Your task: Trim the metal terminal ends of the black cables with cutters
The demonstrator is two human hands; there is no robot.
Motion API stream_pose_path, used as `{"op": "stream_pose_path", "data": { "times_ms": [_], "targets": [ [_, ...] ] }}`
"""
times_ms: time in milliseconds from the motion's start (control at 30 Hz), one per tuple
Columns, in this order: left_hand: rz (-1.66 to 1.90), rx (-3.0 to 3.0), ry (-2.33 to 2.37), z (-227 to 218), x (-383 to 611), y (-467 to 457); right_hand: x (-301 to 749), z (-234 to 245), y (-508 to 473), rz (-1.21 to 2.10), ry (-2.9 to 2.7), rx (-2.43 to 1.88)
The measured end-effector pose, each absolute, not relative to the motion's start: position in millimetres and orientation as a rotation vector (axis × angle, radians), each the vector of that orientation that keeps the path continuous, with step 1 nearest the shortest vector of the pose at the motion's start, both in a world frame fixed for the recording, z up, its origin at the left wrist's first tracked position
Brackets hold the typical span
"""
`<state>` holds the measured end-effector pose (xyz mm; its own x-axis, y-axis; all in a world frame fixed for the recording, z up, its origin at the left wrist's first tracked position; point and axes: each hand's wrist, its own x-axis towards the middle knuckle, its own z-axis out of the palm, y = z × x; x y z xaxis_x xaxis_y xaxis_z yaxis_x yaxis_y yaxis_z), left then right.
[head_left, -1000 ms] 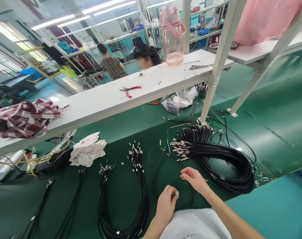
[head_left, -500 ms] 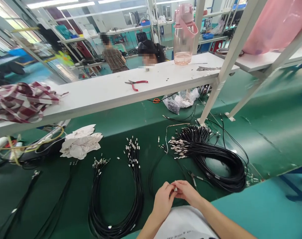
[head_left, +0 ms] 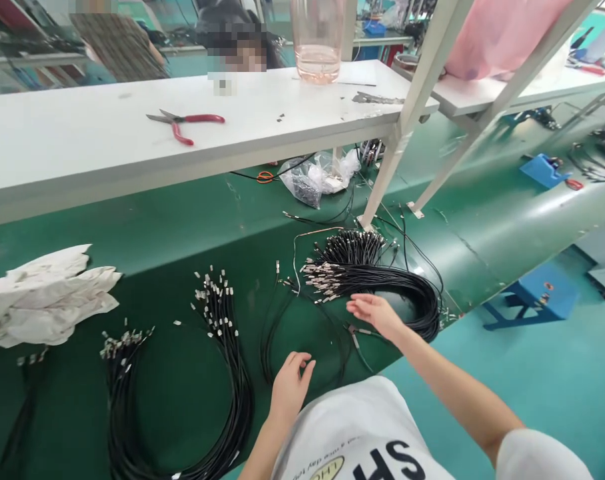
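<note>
The left hand [head_left: 288,385] is above the green worktop [head_left: 152,287] near its front edge, fingers curled and thumb apart, with nothing visible in its grasp. The right hand [head_left: 375,315] reaches farther forward, fingers loosely extended and seemingly unloaded, at the near side of a large coil of black cables [head_left: 422,290]; whether its fingertips touch the coil cannot be told. The coil's metal-tipped connectors [head_left: 325,280] point left, just beyond that hand. A tool with two grey handles [head_left: 356,341] lies just below the right hand, its kind hard to tell. A few loose black cables [head_left: 266,340] curve across the worktop beyond the left hand, and farther left lies a U-shaped black cable bundle [head_left: 242,400], both ends pointing away from the person. Red-handled pliers [head_left: 202,119] lie spread on the white shelf [head_left: 57,147] above, well apart from both hands.
</note>
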<state>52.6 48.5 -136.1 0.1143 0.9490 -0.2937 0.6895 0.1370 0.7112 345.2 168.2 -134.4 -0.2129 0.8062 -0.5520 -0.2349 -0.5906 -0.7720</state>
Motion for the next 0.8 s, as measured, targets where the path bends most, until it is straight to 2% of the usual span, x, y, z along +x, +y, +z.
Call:
{"op": "stream_pose_path", "data": {
  "times_ms": [167,367,600,800],
  "targets": [
    [0.229,1.554,1.759,-176.7,48.7,55.7,416.4,-141.1,256.6,1.675,-0.835,-1.397],
    [0.027,1.451,1.903,-216.8,53.2,61.7,482.0,-190.3,375.3,1.4,-0.918,-1.643],
    [-0.083,1.419,1.962,-230.9,60.0,71.7,523.9,-236.5,490.8,1.077,-1.149,-1.91],
    [-0.112,1.4,1.981,-233.2,61.8,72.7,514.7,-257.8,526.4,0.911,-1.405,-1.93]
  ]
}}
